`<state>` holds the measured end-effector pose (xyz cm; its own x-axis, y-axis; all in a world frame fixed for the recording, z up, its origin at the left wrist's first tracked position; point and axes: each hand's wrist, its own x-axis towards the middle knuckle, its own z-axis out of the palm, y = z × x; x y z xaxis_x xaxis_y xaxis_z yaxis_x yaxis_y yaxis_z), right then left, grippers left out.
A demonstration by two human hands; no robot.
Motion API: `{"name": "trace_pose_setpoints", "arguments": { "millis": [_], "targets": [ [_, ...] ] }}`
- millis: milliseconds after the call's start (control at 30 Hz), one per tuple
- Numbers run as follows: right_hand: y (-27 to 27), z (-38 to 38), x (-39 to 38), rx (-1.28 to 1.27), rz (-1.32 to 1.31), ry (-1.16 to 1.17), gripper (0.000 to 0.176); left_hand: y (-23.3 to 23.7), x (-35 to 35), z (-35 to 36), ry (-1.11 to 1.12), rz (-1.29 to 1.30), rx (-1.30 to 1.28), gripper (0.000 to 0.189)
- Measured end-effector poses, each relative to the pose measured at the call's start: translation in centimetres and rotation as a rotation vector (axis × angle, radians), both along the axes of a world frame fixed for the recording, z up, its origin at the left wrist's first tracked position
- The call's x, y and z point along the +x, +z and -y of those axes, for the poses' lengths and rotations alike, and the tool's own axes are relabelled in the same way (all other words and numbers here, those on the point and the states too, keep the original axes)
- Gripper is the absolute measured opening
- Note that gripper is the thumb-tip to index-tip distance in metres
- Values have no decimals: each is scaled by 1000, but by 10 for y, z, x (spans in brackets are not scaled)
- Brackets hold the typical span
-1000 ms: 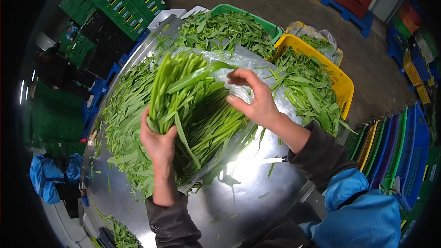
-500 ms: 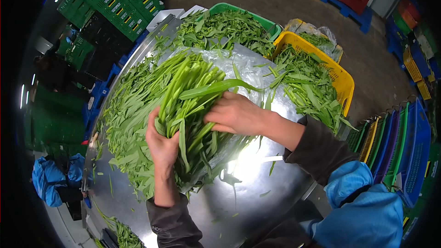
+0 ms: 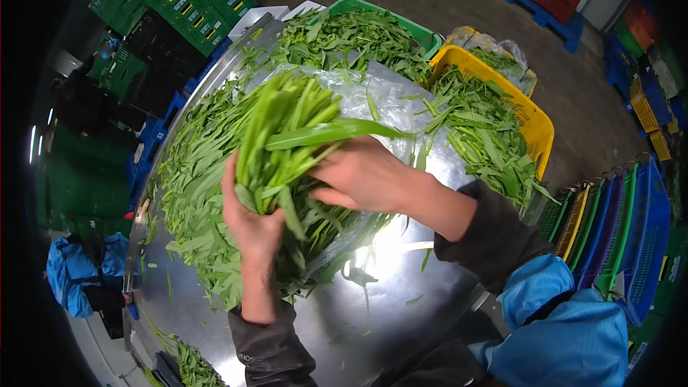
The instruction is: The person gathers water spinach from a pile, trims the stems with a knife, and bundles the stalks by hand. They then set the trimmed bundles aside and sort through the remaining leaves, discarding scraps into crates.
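A thick bunch of water spinach (image 3: 276, 118) stands tilted above the metal table, its pale cut stems pointing up and away. My left hand (image 3: 252, 226) wraps around its near left side. On the right, my right hand (image 3: 369, 175) has its fingers curled in against the stems, and its fingertips are partly hidden by them. One long leaf (image 3: 337, 132) lies across the bunch above my right hand. Beneath and to the left spreads a large pile of water spinach (image 3: 197, 208). Clear plastic film (image 3: 390, 100) lies behind the bunch.
A green crate (image 3: 430, 39) and a yellow crate (image 3: 541, 125), both with greens, stand at the table's (image 3: 408, 337) far side. Colored baskets (image 3: 631, 236) hang at right. Stacked green crates (image 3: 172, 0) rise at far left. A person in blue sleeves (image 3: 72, 276) is at left.
The bunch has risen slightly and become more upright, with both hands still at it. My right hand has shifted a little left and up.
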<state>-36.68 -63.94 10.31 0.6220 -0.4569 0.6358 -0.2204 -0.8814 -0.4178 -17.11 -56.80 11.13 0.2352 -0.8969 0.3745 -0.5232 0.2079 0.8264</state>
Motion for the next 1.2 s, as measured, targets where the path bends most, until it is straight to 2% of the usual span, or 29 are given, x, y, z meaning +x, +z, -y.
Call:
{"name": "trace_pose_setpoints", "arguments": {
  "millis": [33,67,133,200,267,300,333,400,533,600,667,733,800,867,900,933,1000,1033,1067,1100,1133,1200],
  "targets": [
    [1,-7,-5,-90,102,-99,35,-2,4,1,-20,-235,-10,93],
    [-1,-14,-12,-92,102,-97,35,0,13,1,-18,-235,-13,93],
    [-5,-25,-25,-25,524,-170,32,3,28,-3,-56,-174,-63,90],
    [-28,-29,-24,41,474,-170,32,7,27,-6,-4,-192,-26,88],
    [-46,-27,-17,247,176,-173,32,9,29,-4,28,-133,-28,87],
    [-48,-29,-16,412,201,-134,33,8,29,-4,37,-149,-49,87],
    [-49,-32,-17,409,207,-139,33,10,29,-3,30,-144,-50,87],
    [-27,-38,-14,207,173,-199,32,11,28,-5,58,-64,-22,87],
    [-73,-27,-11,130,-117,-125,38,7,27,-5,34,-144,-19,87],
    [-72,-12,-10,127,-111,-93,36,9,23,-7,7,-119,-11,88],
    [-65,-3,-7,167,-46,-55,25,6,20,-7,0,-154,10,88],
    [-53,3,5,200,-128,-48,21,7,16,-5,-56,-201,13,88],
    [-50,7,14,48,-204,-82,21,2,17,-2,-53,-103,13,91],
    [-52,9,21,87,-134,-74,27,-2,14,-4,-140,-92,9,95],
    [-53,8,23,125,-70,-71,34,1,15,-6,-160,-64,30,106],
    [-53,8,23,126,-71,-67,34,5,12,-8,-156,-65,31,106],
    [-46,5,24,73,135,-71,32,12,-3,-14,-166,5,73,115],
    [-70,5,25,38,27,-140,31,5,-7,-15,-143,120,30,121],
    [-67,-8,17,263,-182,-120,32,0,-8,-17,-58,231,-15,116],
    [-19,-21,10,604,-53,-61,33,-21,-1,-15,-7,247,-61,112],
    [-19,-20,12,714,-35,-18,34,-35,7,-15,51,271,-110,108],
    [-40,-25,16,773,57,7,33,-18,-3,-20,109,459,-258,100]
  ]
}}
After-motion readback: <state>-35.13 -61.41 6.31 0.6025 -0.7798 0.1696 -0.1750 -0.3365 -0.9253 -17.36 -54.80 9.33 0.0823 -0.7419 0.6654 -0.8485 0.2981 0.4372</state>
